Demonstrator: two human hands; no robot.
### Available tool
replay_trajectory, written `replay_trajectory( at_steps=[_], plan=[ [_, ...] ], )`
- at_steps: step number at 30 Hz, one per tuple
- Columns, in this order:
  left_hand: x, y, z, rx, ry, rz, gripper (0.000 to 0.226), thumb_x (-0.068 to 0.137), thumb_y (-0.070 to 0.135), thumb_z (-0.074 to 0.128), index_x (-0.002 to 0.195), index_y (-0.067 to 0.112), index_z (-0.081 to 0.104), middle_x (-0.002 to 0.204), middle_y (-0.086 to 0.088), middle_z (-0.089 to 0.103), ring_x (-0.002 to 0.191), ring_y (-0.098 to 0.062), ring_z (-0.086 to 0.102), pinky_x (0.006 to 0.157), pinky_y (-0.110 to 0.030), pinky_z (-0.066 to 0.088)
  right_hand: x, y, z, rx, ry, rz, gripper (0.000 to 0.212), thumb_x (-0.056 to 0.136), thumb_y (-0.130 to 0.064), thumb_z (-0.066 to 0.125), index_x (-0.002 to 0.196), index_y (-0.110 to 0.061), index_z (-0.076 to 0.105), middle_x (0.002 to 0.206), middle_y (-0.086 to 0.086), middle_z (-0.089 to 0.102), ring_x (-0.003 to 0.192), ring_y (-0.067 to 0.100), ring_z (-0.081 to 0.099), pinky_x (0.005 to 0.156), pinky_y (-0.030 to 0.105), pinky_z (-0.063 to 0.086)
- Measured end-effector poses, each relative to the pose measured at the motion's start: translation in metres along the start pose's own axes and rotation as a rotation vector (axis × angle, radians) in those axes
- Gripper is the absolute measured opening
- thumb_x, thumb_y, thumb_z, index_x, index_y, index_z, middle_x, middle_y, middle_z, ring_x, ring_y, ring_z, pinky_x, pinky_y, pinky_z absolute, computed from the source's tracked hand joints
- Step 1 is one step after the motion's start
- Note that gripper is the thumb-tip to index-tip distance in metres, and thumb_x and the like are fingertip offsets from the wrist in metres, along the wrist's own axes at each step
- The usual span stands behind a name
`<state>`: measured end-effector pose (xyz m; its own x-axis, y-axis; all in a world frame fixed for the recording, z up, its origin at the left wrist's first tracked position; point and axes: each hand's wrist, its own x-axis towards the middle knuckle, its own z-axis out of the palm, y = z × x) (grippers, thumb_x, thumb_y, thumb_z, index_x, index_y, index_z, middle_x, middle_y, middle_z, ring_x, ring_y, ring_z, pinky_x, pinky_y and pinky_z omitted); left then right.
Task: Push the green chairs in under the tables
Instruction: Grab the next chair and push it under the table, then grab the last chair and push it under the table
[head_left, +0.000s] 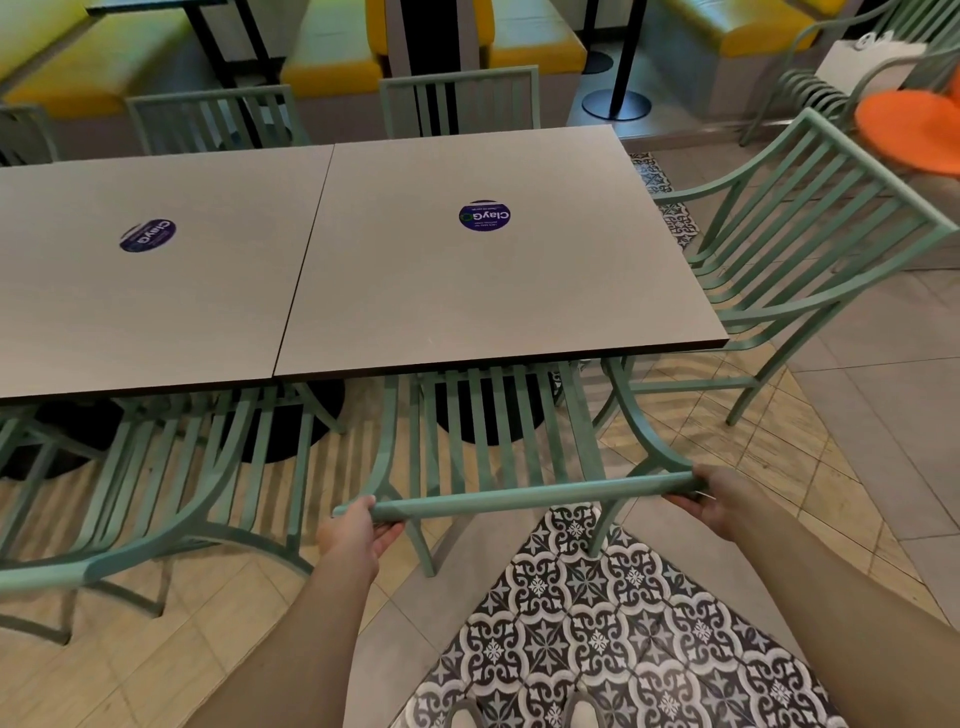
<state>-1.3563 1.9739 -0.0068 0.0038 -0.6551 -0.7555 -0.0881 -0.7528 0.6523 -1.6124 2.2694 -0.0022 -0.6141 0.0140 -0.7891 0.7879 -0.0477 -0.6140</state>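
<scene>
A green slatted chair (519, 496) stands in front of me, its seat partly under the right grey table (467, 291). My left hand (356, 532) grips the left end of its top rail and my right hand (714, 496) grips the right end. A second green chair (156, 499) stands at the lower left, its seat partly under the left table (130, 312). A third green chair (795, 244) stands at the right end of the table, angled and pulled out. Two more green chairs (460, 98) sit along the far side.
Yellow bench seats (332, 67) and black table pedestals (615, 101) lie beyond the tables. An orange round seat (909, 124) is at the far right. Patterned floor tiles (623, 623) are under my feet, with my shoes at the bottom edge.
</scene>
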Motion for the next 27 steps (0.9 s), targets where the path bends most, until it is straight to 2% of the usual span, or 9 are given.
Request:
replay_trajectory(
  at_steps=[4,9,12,16,19,23,27],
  plan=[
    [0.0019,0.0007,-0.002,0.04,-0.014,-0.008,0.044,0.092,0.008,0.061,0.131,-0.003,0.045,0.102,-0.03,0.063,0.079,-0.035,0.069,0.056,-0.037,0.06,-0.0025,-0.0027,0.0004,-0.006,-0.012,0.007,0.019,0.098,-0.009,0.048,0.116,-0.005,0.043,0.094,0.02,0.054,0.081,0.033,0.06,0.044,0.038,0.057],
    [0.0033,-0.0014,-0.0023,0.051,-0.027,-0.005,0.041,0.093,0.009,0.06,0.129,-0.003,0.046,0.103,-0.03,0.063,0.083,-0.036,0.068,0.07,-0.039,0.057,-0.0038,-0.0044,-0.0002,-0.022,-0.013,0.01,0.004,0.098,-0.008,0.048,0.099,-0.005,0.045,0.096,0.02,0.055,0.084,0.033,0.061,0.051,0.04,0.058],
    [0.0054,-0.0017,-0.0024,0.05,-0.029,0.004,0.041,0.093,0.009,0.06,0.13,-0.003,0.046,0.106,-0.03,0.063,0.086,-0.037,0.068,0.069,-0.04,0.057,-0.0029,-0.0049,-0.0008,-0.021,-0.017,0.017,0.005,0.098,-0.009,0.047,0.097,-0.004,0.046,0.096,0.021,0.055,0.085,0.034,0.061,0.053,0.04,0.059],
    [0.0053,-0.0019,-0.0034,0.06,-0.035,0.001,0.039,0.093,0.009,0.06,0.127,-0.004,0.047,0.103,-0.03,0.064,0.083,-0.037,0.069,0.057,-0.038,0.06,0.0008,-0.0021,-0.0013,-0.004,-0.002,0.008,0.01,0.098,-0.01,0.049,0.105,-0.004,0.047,0.099,0.021,0.057,0.088,0.034,0.063,0.054,0.04,0.06],
    [0.0041,-0.0025,-0.004,0.055,-0.041,0.006,0.04,0.093,0.009,0.06,0.129,-0.004,0.046,0.099,-0.029,0.063,0.082,-0.036,0.068,0.061,-0.04,0.058,0.0019,-0.0008,-0.0012,0.008,0.007,0.003,0.006,0.097,-0.01,0.05,0.097,-0.006,0.046,0.099,0.021,0.057,0.09,0.035,0.063,0.053,0.04,0.059],
    [0.0046,-0.003,-0.0045,0.06,-0.045,0.005,0.04,0.094,0.009,0.059,0.129,-0.003,0.046,0.095,-0.027,0.063,0.082,-0.037,0.069,0.057,-0.038,0.06,0.0034,-0.0001,-0.0027,0.011,-0.003,0.014,0.008,0.097,-0.011,0.05,0.091,-0.007,0.045,0.099,0.021,0.056,0.089,0.034,0.062,0.05,0.038,0.059],
    [0.0062,-0.0026,-0.0044,0.077,-0.062,0.0,0.041,0.094,0.011,0.059,0.131,-0.001,0.045,0.105,-0.03,0.063,0.085,-0.037,0.068,0.059,-0.039,0.061,0.0044,0.0005,-0.0033,0.029,-0.004,0.002,0.009,0.097,-0.01,0.051,0.091,-0.007,0.045,0.099,0.02,0.056,0.096,0.035,0.062,0.057,0.042,0.059]
  ],
)
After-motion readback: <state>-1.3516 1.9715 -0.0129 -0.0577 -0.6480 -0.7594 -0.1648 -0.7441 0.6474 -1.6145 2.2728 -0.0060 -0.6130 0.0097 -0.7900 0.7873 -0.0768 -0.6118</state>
